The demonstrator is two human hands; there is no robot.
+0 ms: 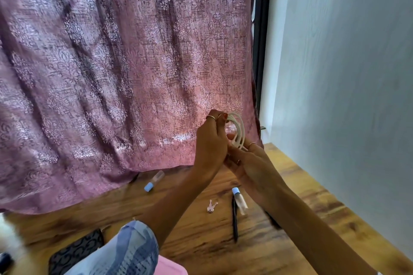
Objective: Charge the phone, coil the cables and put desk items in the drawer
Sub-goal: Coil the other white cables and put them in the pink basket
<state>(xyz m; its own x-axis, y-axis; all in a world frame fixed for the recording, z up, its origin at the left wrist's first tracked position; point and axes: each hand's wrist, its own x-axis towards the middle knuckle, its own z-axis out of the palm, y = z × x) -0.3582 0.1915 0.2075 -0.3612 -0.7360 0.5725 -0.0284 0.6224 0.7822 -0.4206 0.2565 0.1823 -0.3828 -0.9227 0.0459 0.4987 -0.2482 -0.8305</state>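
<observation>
A white cable (pixel 238 129), wound into a few loops, is held up in the air above the wooden desk (pixel 201 241). My left hand (pixel 210 140) grips the loops from the left, thumb on top. My right hand (pixel 250 163) holds the lower part of the coil from beneath, its fingers curled round the strands. On the desk lie a small bunch of keys (pixel 211 206), a black pen (pixel 234 219) and two small clear bottles with blue caps (pixel 154 181) (pixel 239 200). A phone with a dark patterned case (pixel 76 250) lies at the near left.
A pink patterned curtain (pixel 123 73) hangs behind the desk down to its back edge. A pale wall (pixel 346 73) borders the desk on the right. Something pink (pixel 169 267) shows at the bottom edge.
</observation>
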